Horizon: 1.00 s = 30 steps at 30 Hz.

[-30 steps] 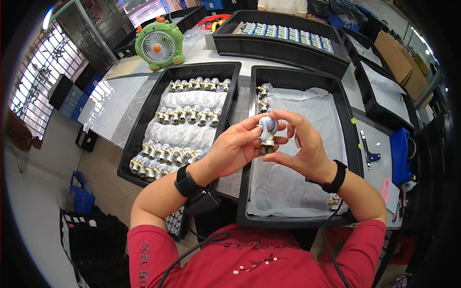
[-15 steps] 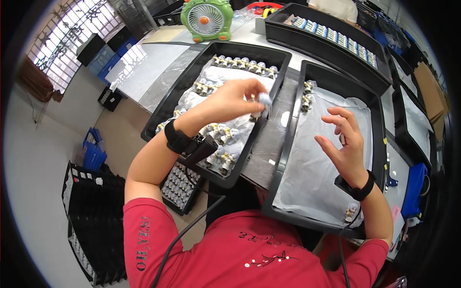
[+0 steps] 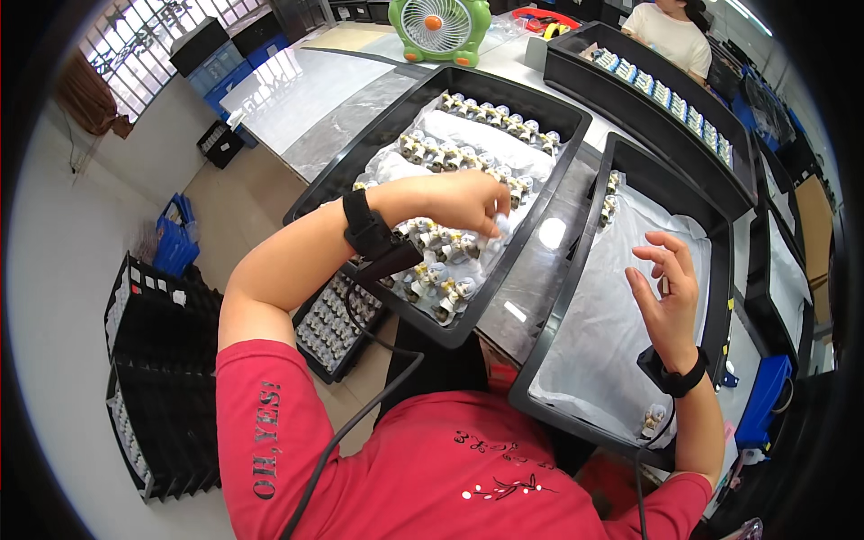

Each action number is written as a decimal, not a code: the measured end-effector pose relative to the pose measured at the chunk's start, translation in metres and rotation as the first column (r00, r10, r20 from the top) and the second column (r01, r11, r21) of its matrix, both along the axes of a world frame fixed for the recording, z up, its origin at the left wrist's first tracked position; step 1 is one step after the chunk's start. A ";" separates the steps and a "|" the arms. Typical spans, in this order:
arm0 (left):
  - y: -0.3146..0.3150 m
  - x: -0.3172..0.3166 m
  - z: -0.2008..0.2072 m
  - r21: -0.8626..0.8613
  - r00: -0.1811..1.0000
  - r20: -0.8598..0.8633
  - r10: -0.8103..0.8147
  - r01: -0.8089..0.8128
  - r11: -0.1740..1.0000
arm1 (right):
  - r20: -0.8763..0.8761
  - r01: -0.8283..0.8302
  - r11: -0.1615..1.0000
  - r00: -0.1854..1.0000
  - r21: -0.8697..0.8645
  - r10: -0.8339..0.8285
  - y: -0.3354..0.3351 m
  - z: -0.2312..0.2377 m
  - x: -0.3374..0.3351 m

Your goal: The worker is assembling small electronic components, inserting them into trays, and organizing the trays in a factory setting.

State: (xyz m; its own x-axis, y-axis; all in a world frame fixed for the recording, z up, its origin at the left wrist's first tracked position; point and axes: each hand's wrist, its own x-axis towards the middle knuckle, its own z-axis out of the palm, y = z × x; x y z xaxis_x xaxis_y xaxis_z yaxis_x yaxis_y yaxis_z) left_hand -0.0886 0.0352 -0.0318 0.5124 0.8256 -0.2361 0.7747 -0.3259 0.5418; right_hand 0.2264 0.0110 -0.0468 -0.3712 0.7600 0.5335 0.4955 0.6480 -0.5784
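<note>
Right hand (image 3: 668,292) hovers over the right tray's (image 3: 576,297) white liner (image 3: 598,333), fingers spread, holding nothing. Left hand (image 3: 468,200) reaches down into the left tray (image 3: 324,184), fingertips closed among rows of small fittings (image 3: 441,256) (grip itself hidden). Green fan (image 3: 443,27) stands far.

Far across your table stands a green fan (image 3: 440,27) with an orange hub. To the far right you have a long black tray (image 3: 670,85) with rows of small parts, and another person (image 3: 670,31) in a pale shirt behind it. Near left, black racks (image 3: 157,360) rest on the floor beside a blue basket (image 3: 175,238).
</note>
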 end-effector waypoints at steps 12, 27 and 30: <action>-0.004 -0.002 -0.045 -0.110 0.994 -0.071 -0.087 0.079 0.991 | 0.014 0.005 1.000 1.000 0.002 -0.005 0.001 -0.001 0.001; -0.003 0.004 -0.035 -0.032 0.886 -0.440 -0.146 0.147 0.989 | 0.009 -0.022 1.000 1.000 -0.010 0.022 0.001 -0.002 0.001; -0.001 0.001 -0.036 0.006 0.890 -0.435 -0.135 0.152 0.988 | 0.009 -0.030 0.999 1.000 -0.020 0.030 0.002 -0.003 0.002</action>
